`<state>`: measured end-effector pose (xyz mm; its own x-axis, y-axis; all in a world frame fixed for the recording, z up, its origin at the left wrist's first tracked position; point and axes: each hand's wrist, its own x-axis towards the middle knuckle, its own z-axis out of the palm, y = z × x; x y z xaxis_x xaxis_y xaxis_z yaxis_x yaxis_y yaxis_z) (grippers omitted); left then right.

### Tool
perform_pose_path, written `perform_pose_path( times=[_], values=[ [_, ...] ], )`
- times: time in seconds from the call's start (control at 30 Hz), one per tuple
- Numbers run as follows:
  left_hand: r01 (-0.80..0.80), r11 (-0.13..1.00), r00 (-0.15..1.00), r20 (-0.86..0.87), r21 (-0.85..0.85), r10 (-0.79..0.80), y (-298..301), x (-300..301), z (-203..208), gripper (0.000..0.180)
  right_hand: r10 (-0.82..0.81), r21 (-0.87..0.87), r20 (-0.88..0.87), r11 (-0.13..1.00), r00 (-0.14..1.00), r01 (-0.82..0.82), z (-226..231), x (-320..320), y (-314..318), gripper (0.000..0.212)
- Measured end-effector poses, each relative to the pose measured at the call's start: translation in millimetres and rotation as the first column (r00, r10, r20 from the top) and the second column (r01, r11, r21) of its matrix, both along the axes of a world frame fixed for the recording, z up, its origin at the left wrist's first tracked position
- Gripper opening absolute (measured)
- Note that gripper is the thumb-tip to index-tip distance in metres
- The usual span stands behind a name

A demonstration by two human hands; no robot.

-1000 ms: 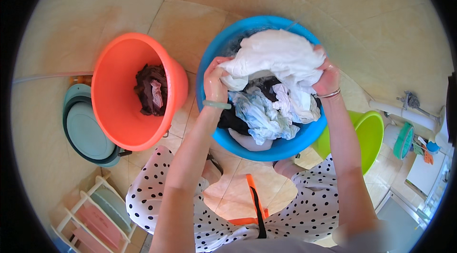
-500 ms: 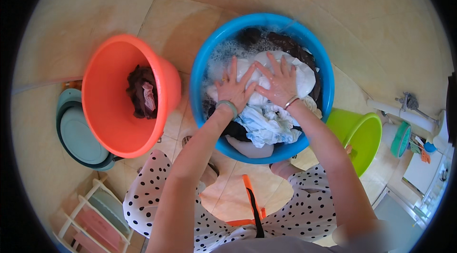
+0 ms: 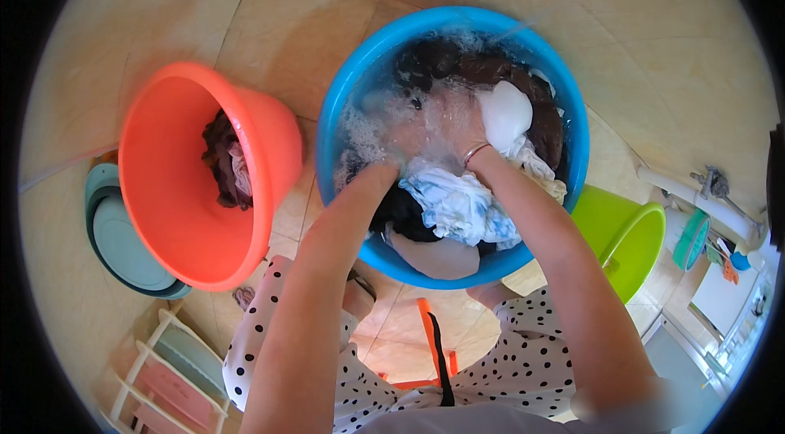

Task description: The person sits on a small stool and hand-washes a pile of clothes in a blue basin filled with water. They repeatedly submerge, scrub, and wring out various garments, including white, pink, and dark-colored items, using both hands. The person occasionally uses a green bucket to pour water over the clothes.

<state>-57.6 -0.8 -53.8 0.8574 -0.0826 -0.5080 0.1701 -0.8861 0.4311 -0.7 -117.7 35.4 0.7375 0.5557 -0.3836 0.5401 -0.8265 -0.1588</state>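
Both my hands are down in the soapy water of a large blue basin point(image 3: 329, 119) full of laundry. My left hand point(image 3: 405, 140) is sunk to the wrist at the sudsy side, its fingers hidden by foam. Beside it, my right hand point(image 3: 460, 122) presses under the surface, blurred by water and splashing. A white garment point(image 3: 505, 111) bulges up right of that hand. Closer to me lie a white-and-blue cloth point(image 3: 454, 199), a black cloth point(image 3: 409, 220) and a pale, smooth piece point(image 3: 437, 256). Dark brown clothing point(image 3: 541, 103) floats along the far right side.
An orange-red bucket point(image 3: 176, 238) holding dark and pink clothes stands left, with grey-green basins point(image 3: 131, 238) behind it. A lime green bucket point(image 3: 642, 250) is at the right, near a wall tap point(image 3: 715, 181). A white rack point(image 3: 135, 369) stands lower left.
Both hands have gone from lying spread on top of the white garment to under the water. Much of that garment has sunk, and the water is splashing.
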Motion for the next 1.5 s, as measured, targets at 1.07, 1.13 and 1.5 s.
perform_pose_path(
  times=[1.07, 1.13, 1.5],
  values=[
    [0.217, 0.469, 0.747, 0.455, -0.856, 0.485, -3.8, 6.0, 290.7, 0.037, 0.345, 0.220, -0.813, -0.564, 0.469, 0.796, 95.5, -34.1, -66.8, 0.029],
    [0.421, 0.673, 0.618, 0.735, -0.608, 0.278, -11.1, 2.5, 303.3, 0.040, 0.195, 0.320, -0.869, -0.478, 0.454, 0.818, 77.1, -36.0, -84.7, 0.030],
    [0.546, 0.738, 0.663, 0.743, -0.397, -0.091, -28.3, -58.1, 182.0, 0.050, -0.256, 0.697, -0.227, 0.631, 0.940, 0.340, 74.8, -9.7, -51.5, 0.053]
  ],
)
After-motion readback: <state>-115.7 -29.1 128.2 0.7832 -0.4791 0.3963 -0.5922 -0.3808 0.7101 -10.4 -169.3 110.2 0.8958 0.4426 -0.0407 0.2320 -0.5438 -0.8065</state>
